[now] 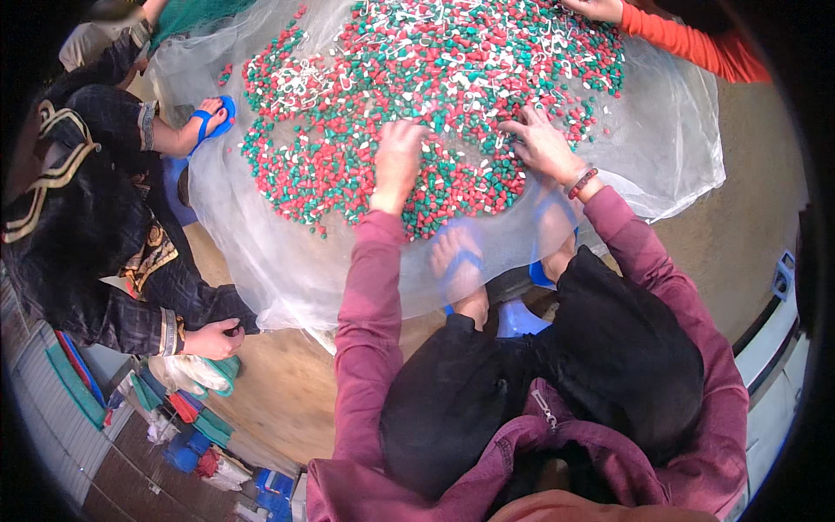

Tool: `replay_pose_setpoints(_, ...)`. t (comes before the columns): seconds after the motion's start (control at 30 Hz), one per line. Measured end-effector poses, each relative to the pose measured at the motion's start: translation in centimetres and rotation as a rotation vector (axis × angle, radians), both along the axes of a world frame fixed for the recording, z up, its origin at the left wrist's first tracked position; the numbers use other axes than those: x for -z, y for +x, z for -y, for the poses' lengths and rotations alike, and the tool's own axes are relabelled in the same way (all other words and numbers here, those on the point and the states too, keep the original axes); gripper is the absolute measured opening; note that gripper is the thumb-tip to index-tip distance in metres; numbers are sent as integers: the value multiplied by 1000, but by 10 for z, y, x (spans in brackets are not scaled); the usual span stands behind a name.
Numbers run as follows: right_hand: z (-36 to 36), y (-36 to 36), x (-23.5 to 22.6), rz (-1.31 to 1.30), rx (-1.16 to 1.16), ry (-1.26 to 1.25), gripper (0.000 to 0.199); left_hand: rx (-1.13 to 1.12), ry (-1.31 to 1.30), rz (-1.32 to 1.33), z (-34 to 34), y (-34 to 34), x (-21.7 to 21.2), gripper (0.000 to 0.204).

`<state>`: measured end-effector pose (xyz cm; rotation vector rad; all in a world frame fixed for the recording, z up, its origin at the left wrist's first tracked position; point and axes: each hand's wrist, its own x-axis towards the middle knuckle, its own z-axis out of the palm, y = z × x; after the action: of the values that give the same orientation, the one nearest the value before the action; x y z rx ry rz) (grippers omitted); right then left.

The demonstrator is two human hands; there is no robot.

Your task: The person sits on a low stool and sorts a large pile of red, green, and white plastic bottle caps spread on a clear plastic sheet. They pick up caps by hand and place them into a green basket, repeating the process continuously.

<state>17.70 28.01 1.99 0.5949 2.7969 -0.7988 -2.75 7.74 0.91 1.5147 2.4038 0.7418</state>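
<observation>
Noting at far left a black-clad co-worker (pixel 96 174), in clothing trimmed with pale and gold patterned bands. Below, a jumble of blue, red and green goods (pixel 187 451), too blurred to name singly. Next, the co-worker's bare hand (pixel 215 339), loosely curled, near the sheet's lower-left edge; higher up, a foot in a bright blue open sandal (pixel 224 120), right beside the same sheet.

Moving right onto a sheer white mesh sheet (pixel 239 257), spread wide and wrinkled at the near edge. Bearing a broad, loose scatter of small red and green cone-shaped pieces (pixel 304 178), thickest across the middle, mixed with white hook-shaped pieces (pixel 304 83), mostly toward the far side.

Finding the left hand (pixel 400 161) low over the near part of the scatter, fingers bent down; tips unclear, cannot tell whether gripping a piece. Just right and below, feet in blue sandals (pixel 459 261), seen through the mesh.

Farther right, the right hand (pixel 544 143), thumb and fingers spread apart down among the pieces; cannot tell whether pinching any. Round the wrist, a dark red beaded bracelet (pixel 581 183). At upper right, another person's orange sleeve (pixel 687 45), with a hand (pixel 598 8) at the scatter's far edge. Beyond, bare brown floor (pixel 752 174).
</observation>
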Motion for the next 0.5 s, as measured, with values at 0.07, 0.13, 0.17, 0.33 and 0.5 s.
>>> replay_pose_setpoints(0.07,3,-5,9,-42,-79,106,43,-151,187,22,20,-20,-11,14)
replay_pose_setpoints(0.13,4,-12,16,-91,-67,183,39,-288,171,13,30,-41,-20,15)
replay_pose_setpoints(0.17,6,-15,18,-112,-56,213,37,-310,116,28,33,-47,-25,19)
replay_pose_setpoints(0.33,14,-21,12,-36,-64,255,22,-161,-204,-34,5,-41,-21,52)
replay_pose_setpoints(0.5,21,-17,-1,-315,-2,129,18,-16,-344,106,-20,-14,-7,32)
